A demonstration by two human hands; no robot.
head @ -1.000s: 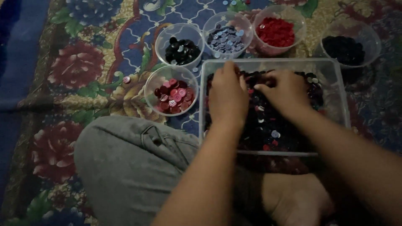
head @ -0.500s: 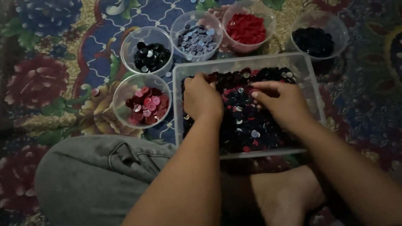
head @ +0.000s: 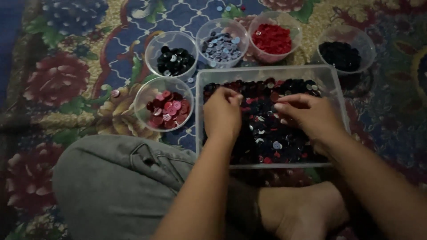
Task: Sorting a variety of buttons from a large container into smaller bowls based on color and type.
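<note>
Buttons (head: 267, 129), mixed colours, heaped in clear tray (head: 331, 84) at centre. Left hand (head: 222, 113) curled, pinching into heap; right hand (head: 307, 115) half-open, fingertips raking. Sorting step judged underway; colour-matched cup (head: 163, 110) at 9 o'clock likely needed next.

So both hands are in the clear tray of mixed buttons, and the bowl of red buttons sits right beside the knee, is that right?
Not quite. In the head view the red buttons bowl sits beyond the clear tray; the pink and maroon bowl sits beside the knee. Left hand and right hand are in the tray.
</note>
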